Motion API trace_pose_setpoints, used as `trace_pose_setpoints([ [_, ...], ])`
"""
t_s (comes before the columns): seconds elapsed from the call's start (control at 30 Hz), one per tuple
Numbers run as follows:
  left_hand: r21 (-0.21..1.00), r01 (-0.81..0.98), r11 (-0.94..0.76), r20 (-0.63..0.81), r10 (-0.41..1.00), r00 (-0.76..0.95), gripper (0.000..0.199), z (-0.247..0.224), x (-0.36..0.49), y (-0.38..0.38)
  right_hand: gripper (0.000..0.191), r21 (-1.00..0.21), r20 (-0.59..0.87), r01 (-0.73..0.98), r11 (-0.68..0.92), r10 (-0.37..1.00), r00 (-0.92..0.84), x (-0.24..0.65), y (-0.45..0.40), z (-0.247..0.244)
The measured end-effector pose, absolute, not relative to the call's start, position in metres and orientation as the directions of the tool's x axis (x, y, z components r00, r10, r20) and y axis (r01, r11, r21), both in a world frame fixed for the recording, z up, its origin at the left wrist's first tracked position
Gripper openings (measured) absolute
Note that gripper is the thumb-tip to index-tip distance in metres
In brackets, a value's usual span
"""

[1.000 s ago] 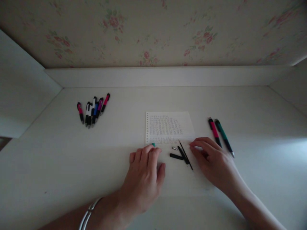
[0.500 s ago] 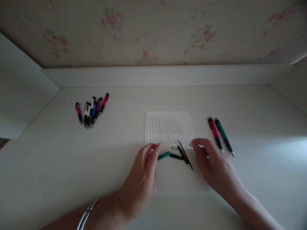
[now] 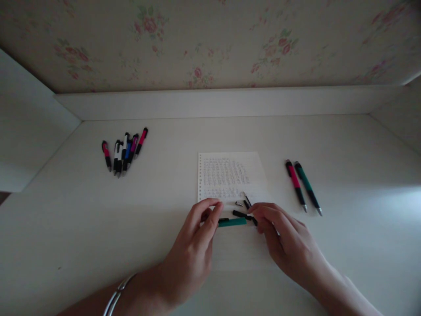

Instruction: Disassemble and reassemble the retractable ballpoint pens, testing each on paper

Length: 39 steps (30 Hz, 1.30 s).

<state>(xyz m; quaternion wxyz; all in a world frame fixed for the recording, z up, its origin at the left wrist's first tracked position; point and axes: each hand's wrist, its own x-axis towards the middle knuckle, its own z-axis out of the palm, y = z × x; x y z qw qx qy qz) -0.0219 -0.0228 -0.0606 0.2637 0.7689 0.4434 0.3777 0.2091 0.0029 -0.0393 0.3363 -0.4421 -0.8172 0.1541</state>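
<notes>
Teal pen barrel (image 3: 234, 222) over the lower part of the lined, handwritten sheet (image 3: 257, 169), its long axis nearly left to right, clip end at the left hand (image 3: 192, 248), other end pointing right; whether that hand grasps it, I cannot tell; the right hand's (image 3: 289, 239) bent fingertips meet black pen parts (image 3: 241, 214), their grasp unclear.

The left hand (image 3: 196, 243) hides one end of the green barrel (image 3: 235, 222); the right hand (image 3: 284, 235) covers part of the thin refill (image 3: 247, 199); the handwriting (image 3: 225, 171) is too small to read; the bottom edge cuts off both forearms (image 3: 342, 289) and the silver bracelet (image 3: 113, 301).
</notes>
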Motion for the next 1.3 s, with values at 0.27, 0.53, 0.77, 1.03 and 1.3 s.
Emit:
trace_pose_setpoints([
  [0.27, 0.771, 0.483, -0.415, 0.327, 0.909, 0.259, 0.03, -0.056, -0.017, -0.018, 0.01, -0.884, 0.181, 0.407, 0.23, 0.971, -0.155, 0.2, -0.009, -0.038],
  [0.53, 0.777, 0.45, -0.441, 0.3, 0.887, 0.35, 0.023, -0.053, -0.019, -0.02, 0.012, -0.968, 0.154, 0.175, 0.179, 0.977, -0.144, 0.195, -0.015, -0.033],
  [0.77, 0.727, 0.528, -0.439, 0.297, 0.894, 0.335, 0.016, -0.048, -0.017, -0.018, 0.029, -0.662, 0.404, 0.578, 0.477, 0.877, -0.261, 0.212, -0.012, -0.033],
  [1.03, 0.662, 0.568, -0.49, 0.343, 0.871, 0.351, 0.016, -0.049, -0.016, -0.016, 0.036, -0.533, 0.502, 0.572, 0.624, 0.777, -0.38, 0.212, -0.009, -0.033],
  [1.3, 0.663, 0.57, -0.486, 0.33, 0.873, 0.36, 0.016, -0.046, -0.015, -0.017, 0.04, -0.492, 0.503, 0.567, 0.66, 0.747, -0.434, 0.214, -0.009, -0.036],
])
